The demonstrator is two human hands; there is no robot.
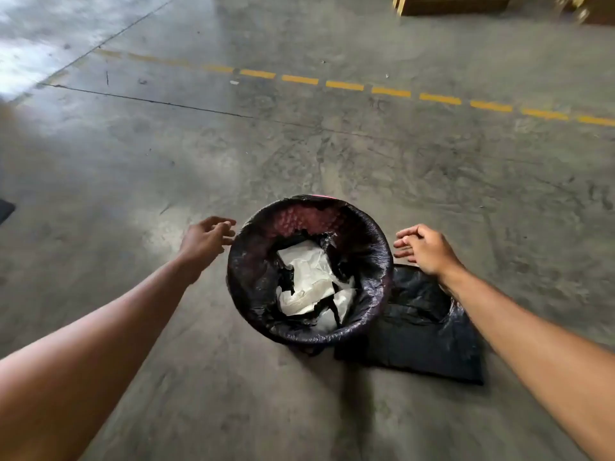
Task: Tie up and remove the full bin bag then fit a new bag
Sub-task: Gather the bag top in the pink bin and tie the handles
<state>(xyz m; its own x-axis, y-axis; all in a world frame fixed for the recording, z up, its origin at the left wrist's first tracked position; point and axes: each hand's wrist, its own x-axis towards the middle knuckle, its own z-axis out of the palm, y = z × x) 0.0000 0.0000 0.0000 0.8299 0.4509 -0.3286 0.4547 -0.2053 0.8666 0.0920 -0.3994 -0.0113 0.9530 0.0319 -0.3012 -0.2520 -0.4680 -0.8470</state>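
A round bin (pixel 382 261) stands on the concrete floor, lined with a black bin bag (pixel 253 261) folded over its rim. White crumpled paper (pixel 309 281) lies inside the bag. A flat, folded black bag (pixel 419 331) lies on the floor against the bin's right side. My left hand (pixel 206 239) hovers at the left rim with fingers spread, holding nothing, its fingertips almost at the bag's edge. My right hand (pixel 424 247) hovers just off the right rim, fingers loosely curled and empty, above the folded bag.
A dashed yellow line (pixel 346 85) runs across the grey floor behind the bin. Wooden pallets or boxes (pixel 449 3) sit at the far top right. A dark mat edge (pixel 5 209) shows at the left border.
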